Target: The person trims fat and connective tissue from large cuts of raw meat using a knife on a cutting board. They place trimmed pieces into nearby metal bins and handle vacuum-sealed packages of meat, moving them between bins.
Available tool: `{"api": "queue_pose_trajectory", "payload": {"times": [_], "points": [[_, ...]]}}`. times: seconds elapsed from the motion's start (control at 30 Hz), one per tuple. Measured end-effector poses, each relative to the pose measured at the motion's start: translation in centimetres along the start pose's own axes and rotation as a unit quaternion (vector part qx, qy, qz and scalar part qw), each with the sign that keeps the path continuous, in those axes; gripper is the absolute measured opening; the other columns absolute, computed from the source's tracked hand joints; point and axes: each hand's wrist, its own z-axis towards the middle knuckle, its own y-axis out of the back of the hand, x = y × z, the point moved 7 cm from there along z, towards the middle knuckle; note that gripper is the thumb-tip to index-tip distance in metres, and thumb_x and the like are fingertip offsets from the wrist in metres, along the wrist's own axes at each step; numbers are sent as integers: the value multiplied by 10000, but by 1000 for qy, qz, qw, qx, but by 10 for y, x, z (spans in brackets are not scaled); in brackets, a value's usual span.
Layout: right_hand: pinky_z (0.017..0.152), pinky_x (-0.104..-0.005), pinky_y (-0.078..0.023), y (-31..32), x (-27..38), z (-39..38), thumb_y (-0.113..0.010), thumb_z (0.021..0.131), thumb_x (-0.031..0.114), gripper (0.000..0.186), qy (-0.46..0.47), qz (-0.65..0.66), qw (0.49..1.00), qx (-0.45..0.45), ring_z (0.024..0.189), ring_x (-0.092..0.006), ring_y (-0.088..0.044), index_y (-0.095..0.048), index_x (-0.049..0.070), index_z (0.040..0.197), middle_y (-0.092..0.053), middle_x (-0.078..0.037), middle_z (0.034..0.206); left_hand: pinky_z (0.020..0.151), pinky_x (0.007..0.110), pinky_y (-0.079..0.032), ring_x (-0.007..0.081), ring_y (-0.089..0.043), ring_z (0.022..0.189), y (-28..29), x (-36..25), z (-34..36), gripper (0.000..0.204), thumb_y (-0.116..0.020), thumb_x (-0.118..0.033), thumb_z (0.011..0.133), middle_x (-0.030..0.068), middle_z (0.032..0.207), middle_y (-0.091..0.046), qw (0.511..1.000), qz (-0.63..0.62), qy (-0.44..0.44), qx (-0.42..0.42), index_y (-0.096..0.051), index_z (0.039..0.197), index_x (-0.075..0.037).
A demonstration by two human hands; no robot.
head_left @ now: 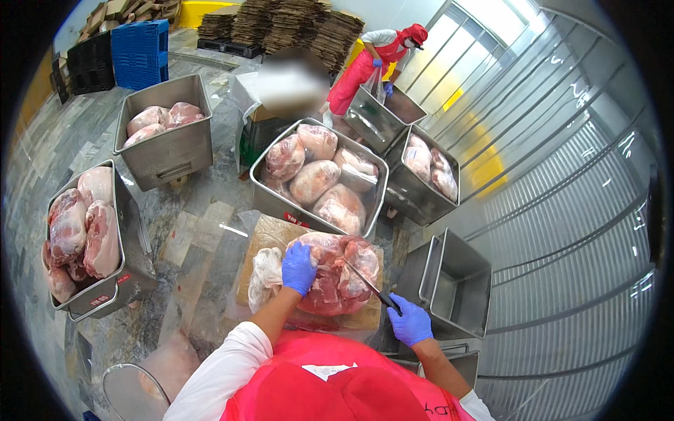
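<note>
While left hand (300, 269) holds meat (324, 289) at left, right hand (411, 323) grips knife (368, 282).
Blade (357, 272) slants leftward onto meat's right.

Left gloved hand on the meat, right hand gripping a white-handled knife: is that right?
Not the handle: the head view shows it black, not white. The left gloved hand is on the meat, the right hand gripping the knife.

Bright overall, strongest at 1 o'clock. Glare streaks on curtain (562, 281), 3 o'clock. Blurred patch (293, 83), 11 o'clock. Fisheye bends edges; rim black.
</note>
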Motion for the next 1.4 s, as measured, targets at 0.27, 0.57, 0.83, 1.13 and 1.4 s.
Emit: {"api": "queue_pose_trajectory", "payload": {"times": [0.27,0.57,0.83,1.13,1.4], "points": [[813,-509,-557,1,2,-18,-603,957,415,401,-67,-68,995,21,906,-412,-701,-681,189,1280,-723,-218,1017,900,493,-522,408,-579,1076,2,-5,5,306,-629,-345,929,201,1121,-585,999,-21,-40,11,-620,1054,-66],[781,-491,-553,35,14,-11,-692,905,353,425,-42,-136,990,13,868,-388,-687,-659,240,1314,-685,-187,963,876,483,-528,377,-636,1015,-14,13,27,320,-589,-350,961,186,1099,-656,995,-47,-69,57,-653,1090,-64],[743,-492,-561,32,38,29,-667,924,350,400,-25,-266,960,82,840,-379,-697,-646,298,1321,-678,-161,944,963,451,-512,355,-626,1090,-24,22,35,337,-671,-246,848,148,1174,-659,990,-91,-44,95,-661,1149,-93],[701,-521,-570,55,84,121,-619,912,293,268,140,-347,904,205,815,-383,-715,-678,240,1168,-715,-160,880,976,439,-517,343,-630,1118,-21,26,37,315,-679,-251,859,135,1200,-668,992,-103,-49,59,-679,1139,-107],[683,-528,-568,37,101,163,-593,913,244,204,176,-375,858,305,793,-391,-717,-668,169,1087,-723,-165,871,967,436,-533,325,-632,1150,-23,27,44,302,-697,-267,861,131,1244,-667,990,-119,-59,55,-689,1125,-121]]}}
